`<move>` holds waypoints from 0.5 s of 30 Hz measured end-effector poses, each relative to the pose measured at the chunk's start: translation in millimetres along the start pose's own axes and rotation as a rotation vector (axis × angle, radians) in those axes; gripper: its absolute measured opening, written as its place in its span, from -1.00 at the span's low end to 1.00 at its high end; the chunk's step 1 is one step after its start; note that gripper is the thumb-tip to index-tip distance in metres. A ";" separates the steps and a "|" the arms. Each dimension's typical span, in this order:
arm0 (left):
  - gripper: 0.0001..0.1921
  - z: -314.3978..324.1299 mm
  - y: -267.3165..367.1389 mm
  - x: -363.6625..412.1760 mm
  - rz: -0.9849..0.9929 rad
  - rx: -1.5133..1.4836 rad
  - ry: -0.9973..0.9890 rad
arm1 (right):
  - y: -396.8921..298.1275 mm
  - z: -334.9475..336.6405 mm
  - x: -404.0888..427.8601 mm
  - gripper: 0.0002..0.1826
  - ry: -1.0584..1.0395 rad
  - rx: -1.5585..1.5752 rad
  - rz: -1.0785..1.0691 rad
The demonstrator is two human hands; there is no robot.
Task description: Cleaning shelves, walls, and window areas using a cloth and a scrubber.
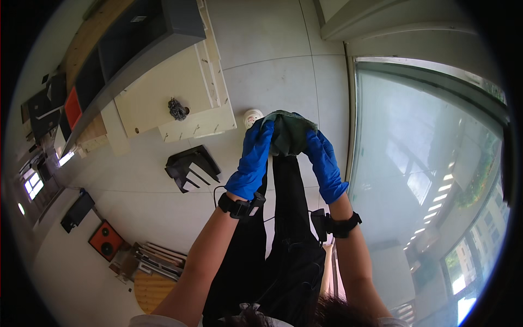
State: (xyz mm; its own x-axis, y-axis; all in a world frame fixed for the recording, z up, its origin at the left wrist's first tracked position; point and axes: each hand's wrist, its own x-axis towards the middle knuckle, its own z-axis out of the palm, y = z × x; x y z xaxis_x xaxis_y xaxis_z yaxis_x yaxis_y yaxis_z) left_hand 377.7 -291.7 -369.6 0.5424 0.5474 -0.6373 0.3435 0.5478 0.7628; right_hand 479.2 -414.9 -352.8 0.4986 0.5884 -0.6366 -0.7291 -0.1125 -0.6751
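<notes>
A crumpled grey-green cloth (289, 133) hangs between my two hands in front of my legs. My left hand (256, 149), in a blue rubber glove, grips its left side. The right side is held by my right hand (323, 157), gloved the same way. Most of my fingertips are hidden behind the fabric. A black strap with a small device (241, 205) circles my left wrist, and a similar strapped device (336, 224) sits on the right one. Just beyond the left glove, a white round container (252, 117) is partly covered by my hand.
A large glass pane (408, 135) with reflections runs along my right. On the left is a pale wooden board or cabinet (163, 96) bearing a dark scouring ball (177, 109). A black angular object (194, 167) rests on the tiled floor (269, 86). Farther left stands an orange-fronted speaker (106, 240).
</notes>
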 end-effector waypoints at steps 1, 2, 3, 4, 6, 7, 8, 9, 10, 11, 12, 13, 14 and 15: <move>-0.63 -5.9 -3.4 4.2 0.001 0.003 0.002 | 0.6 -1.1 0.6 -0.54 0.046 -0.082 0.000; -0.64 -15.6 -6.7 12.3 -0.036 -0.019 -0.093 | 0.2 -2.9 1.7 -0.54 0.093 -0.163 -0.002; -0.65 -25.5 -7.5 16.4 -0.074 -0.042 -0.188 | -1.8 -7.0 6.7 -0.54 0.092 -0.161 -0.002; -0.57 -24.7 5.1 13.6 -0.096 0.118 -0.206 | -4.4 -18.9 13.9 -0.54 -0.003 -0.137 -0.102; -0.59 -21.9 20.0 29.2 0.007 0.034 -0.435 | -21.7 -28.1 20.1 -0.56 -0.115 -0.147 -0.188; -0.60 -26.6 22.1 32.0 0.002 -0.020 -0.465 | -26.9 -32.9 21.1 -0.57 -0.155 -0.156 -0.221; -0.60 -31.3 24.6 36.5 0.003 -0.020 -0.466 | -30.3 -38.3 23.4 -0.57 -0.194 -0.173 -0.202; -0.62 -36.4 28.9 41.4 0.069 0.331 -0.518 | -33.5 -42.5 25.1 -0.57 -0.233 -0.190 -0.184; -0.64 -40.3 32.0 44.5 0.135 0.685 -0.558 | -37.4 -45.3 23.5 -0.57 -0.233 -0.191 -0.187; -0.64 -43.3 34.2 46.3 0.138 0.685 -0.558 | -41.6 -47.4 21.0 -0.58 -0.217 -0.244 -0.104; -0.66 -45.7 36.9 47.8 0.239 0.715 -0.552 | -42.7 -49.7 20.3 -0.58 -0.200 -0.295 -0.020; -0.69 -47.5 38.1 49.9 0.340 0.744 -0.544 | -39.8 -52.7 23.0 -0.58 -0.200 -0.295 -0.023; -0.69 -48.6 36.8 52.9 0.342 0.744 -0.543 | -33.7 -56.3 27.9 -0.59 -0.229 -0.311 -0.048; -0.72 -47.2 34.9 56.6 0.376 0.855 -0.509 | -29.3 -60.9 33.4 -0.59 -0.258 -0.329 -0.075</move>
State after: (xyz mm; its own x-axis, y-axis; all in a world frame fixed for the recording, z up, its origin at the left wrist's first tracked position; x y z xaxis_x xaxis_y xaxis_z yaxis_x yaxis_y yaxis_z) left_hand 384.2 -211.8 -384.2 0.9147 0.1517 -0.3746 0.4042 -0.3366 0.8505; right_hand 545.8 -440.7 -377.0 0.3803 0.7808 -0.4957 -0.4859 -0.2874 -0.8254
